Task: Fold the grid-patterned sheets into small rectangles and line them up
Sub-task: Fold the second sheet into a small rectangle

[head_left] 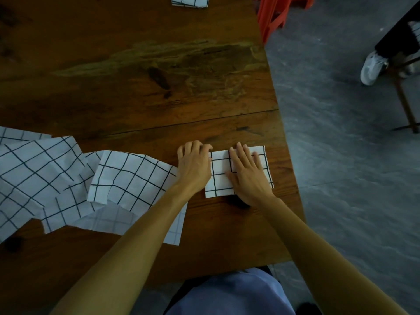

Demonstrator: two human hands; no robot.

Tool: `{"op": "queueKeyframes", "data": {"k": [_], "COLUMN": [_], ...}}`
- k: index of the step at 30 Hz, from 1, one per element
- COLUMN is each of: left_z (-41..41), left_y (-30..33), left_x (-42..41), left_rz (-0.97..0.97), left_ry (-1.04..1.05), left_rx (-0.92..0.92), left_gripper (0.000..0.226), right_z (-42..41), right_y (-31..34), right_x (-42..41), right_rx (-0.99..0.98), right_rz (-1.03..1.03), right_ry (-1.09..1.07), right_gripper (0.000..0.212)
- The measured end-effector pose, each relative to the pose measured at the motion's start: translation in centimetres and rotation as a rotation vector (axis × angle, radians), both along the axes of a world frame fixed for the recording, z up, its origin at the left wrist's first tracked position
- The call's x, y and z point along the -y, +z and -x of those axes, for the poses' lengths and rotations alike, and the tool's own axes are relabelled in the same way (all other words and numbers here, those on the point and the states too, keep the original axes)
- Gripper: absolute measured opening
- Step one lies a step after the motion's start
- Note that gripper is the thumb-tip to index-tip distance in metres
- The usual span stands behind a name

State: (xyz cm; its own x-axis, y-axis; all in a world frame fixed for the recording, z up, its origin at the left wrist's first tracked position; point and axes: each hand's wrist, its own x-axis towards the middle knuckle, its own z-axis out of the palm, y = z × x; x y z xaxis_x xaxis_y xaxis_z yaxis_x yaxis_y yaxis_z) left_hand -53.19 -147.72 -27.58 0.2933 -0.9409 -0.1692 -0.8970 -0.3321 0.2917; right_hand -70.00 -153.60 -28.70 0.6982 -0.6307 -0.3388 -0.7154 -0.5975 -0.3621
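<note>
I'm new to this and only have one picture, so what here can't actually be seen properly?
From the head view:
- The folded sheet: its middle lies under the right hand; its left edge under the left hand.
- The layers in it: too thin to count.
- The folded piece at the table's far end: cut off by the top edge.
- The unfolded sheets: cut off by the left edge, overlapping, so uncountable.

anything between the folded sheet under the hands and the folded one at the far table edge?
Nothing visible. Bare wooden table lies between the folded sheet under both hands and the far folded sheet. The unfolded sheets lie off to the left.
</note>
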Motion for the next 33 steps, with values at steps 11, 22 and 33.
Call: {"op": "queueKeyframes", "data": {"k": [11,22,33], "left_z": [-0.7,-4.1,-4.2], "left_y": [3.6,11.5,18.1], "left_x": [0.9,-3.1,-8.3], "left_rz": [0.125,0.484,0.751], "left_ry": [-0.023,0.277,0.276], "left_rx": [-0.382,-0.704,-0.736], "left_gripper": [0.010,0.003,0.011], "right_z": [-3.5,-4.8,-5.2], "right_y": [2.3,13.2,19.9], "right_x": [2.0,0.8,-3.8], "right_rx": [0.232,0.755,0.913], "right_rz": [0.165,-0.447,-0.294], "right_ry": [-0.058,-0.526,-0.423], "right_gripper": [0.025,0.009,0.021]}}
